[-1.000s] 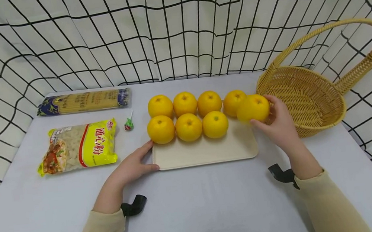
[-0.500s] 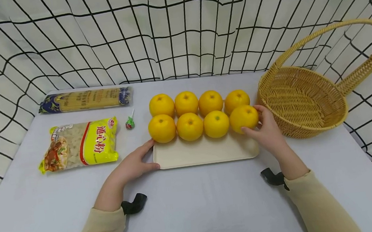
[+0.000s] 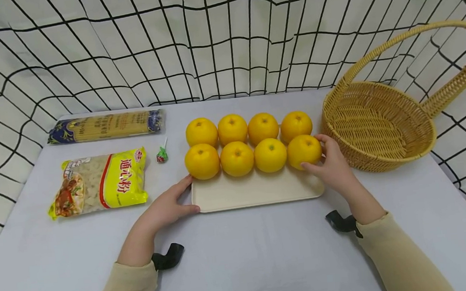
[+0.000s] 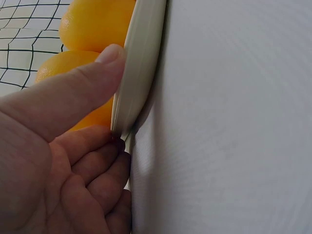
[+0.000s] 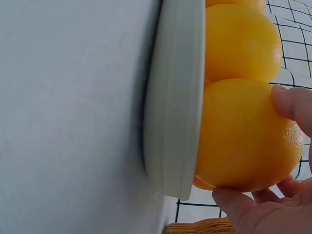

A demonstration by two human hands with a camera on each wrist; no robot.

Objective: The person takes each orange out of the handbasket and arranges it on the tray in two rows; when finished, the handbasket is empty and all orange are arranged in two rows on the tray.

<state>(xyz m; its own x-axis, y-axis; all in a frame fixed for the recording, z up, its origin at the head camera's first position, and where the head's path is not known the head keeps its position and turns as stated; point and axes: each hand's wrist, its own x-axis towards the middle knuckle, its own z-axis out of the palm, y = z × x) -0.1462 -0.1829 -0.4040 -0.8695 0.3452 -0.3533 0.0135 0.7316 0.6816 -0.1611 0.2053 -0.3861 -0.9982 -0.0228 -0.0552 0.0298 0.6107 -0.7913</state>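
Two rows of oranges sit on a cream rectangular tray, filling its back part. At the right end of the front row, my right hand holds an orange between thumb and fingers; the orange rests on the tray beside its neighbour. In the right wrist view, the fingertips reach round the lower side of that orange and the thumb lies on its other side. My left hand grips the tray's left end. From the left wrist, the thumb lies against the tray rim, with the other fingers curled at the corner.
A wicker basket with a tall handle stands right of the tray, close to my right hand. On the left lie a bag of pasta, a pack of noodles and a lollipop. Black netting surrounds the white table.
My right hand has brought its orange left and down to the front row's right end. During the last half second it has barely moved. The left hand has stayed at the tray.
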